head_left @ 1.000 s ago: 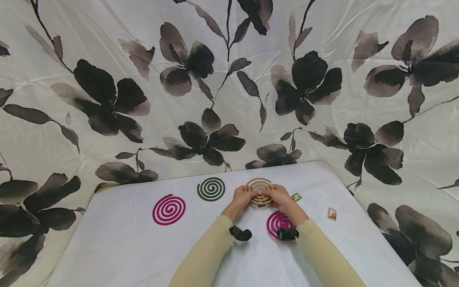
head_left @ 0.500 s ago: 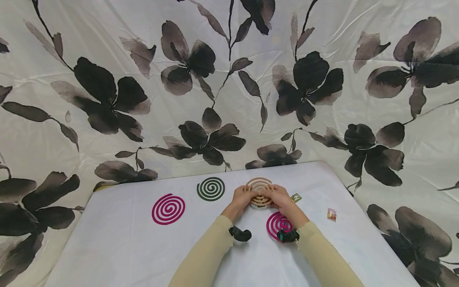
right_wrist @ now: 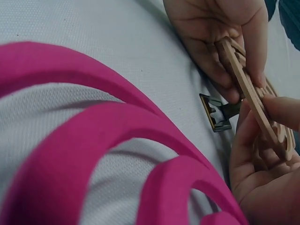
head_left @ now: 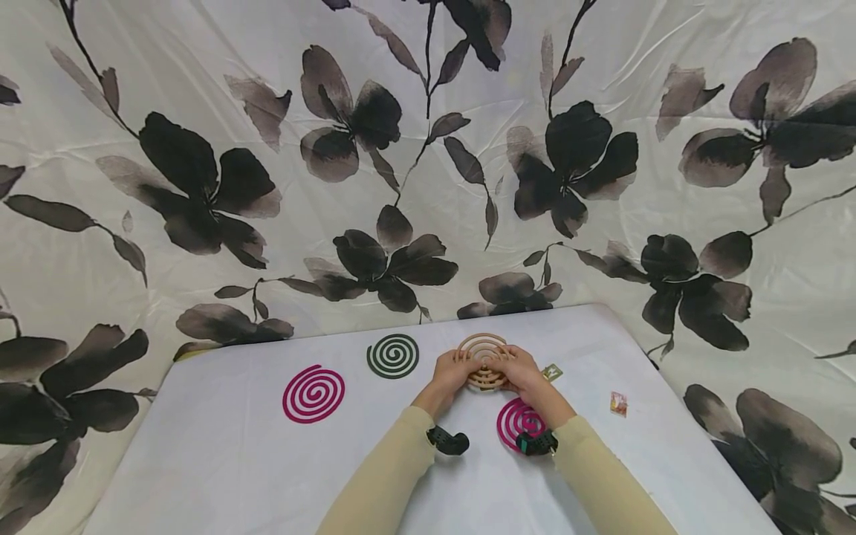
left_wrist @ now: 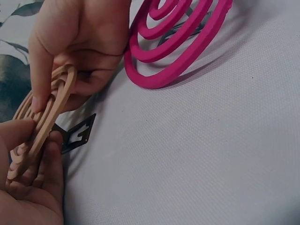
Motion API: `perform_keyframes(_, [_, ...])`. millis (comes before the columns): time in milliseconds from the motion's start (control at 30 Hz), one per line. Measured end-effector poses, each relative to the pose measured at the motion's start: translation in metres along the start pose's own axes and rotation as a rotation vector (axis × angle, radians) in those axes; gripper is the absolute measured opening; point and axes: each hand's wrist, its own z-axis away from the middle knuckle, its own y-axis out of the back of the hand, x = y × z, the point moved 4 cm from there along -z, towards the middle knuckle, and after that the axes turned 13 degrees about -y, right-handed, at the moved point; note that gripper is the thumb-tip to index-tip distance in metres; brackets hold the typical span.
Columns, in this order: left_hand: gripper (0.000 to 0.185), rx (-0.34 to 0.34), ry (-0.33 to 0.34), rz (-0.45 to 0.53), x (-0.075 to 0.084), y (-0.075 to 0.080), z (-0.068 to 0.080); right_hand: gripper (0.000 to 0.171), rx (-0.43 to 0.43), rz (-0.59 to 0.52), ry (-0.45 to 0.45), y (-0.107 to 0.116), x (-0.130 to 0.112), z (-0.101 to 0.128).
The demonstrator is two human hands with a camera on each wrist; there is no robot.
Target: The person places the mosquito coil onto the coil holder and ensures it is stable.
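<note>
Head view shows hardly any change over the last second: the white desk and the flowered cloth behind it look the same, and both hands have stayed on the tan coil at the far middle of the desk. Taking that tan coil as the landmark, a dark green coil lies just to its left, a pink coil farther left and nearer the person, and a second pink coil just on the near side, partly under the right wrist. The left hand and right hand each pinch the tan coil by an edge, fingers curled round its rings, and it is tilted up off the desk. I would judge the slight shift as them working the rings apart. A small metal stand lies under it.
</note>
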Motion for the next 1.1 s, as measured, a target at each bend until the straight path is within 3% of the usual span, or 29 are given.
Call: perform_keyframes(1100, [0.032, 0.02, -0.028, -0.038, 0.0009, -0.0002, 0.0009, 0.044, 0.017, 0.048, -0.009, -0.0014, 0.0016, -0.0017])
